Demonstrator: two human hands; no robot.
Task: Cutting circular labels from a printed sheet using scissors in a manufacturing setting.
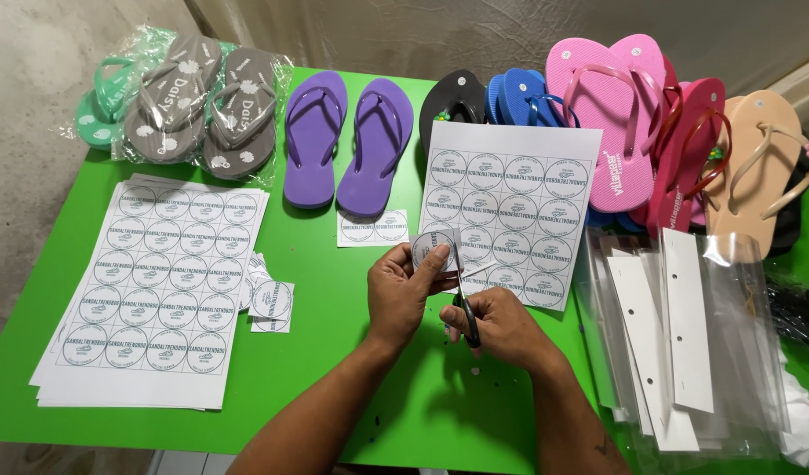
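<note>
Over the green table [317,369], my left hand [403,290] pinches a small paper piece with a round printed label [431,248]. My right hand [497,324] grips black-handled scissors [465,308], whose blades point up against the edge of that piece. Just behind the hands lies a white sheet of round labels [510,207], its near corner cut away. A strip of two cut labels [373,227] lies in front of a pair of purple flip-flops [347,145].
A stack of label sheets [158,290] fills the left side, with several cut labels [271,301] beside it. Bagged grey and teal flip-flops [189,101] lie at the back left. Black, blue, pink and beige flip-flops [633,132] pile at the back right. Clear bags with white header cards [686,334] lie right.
</note>
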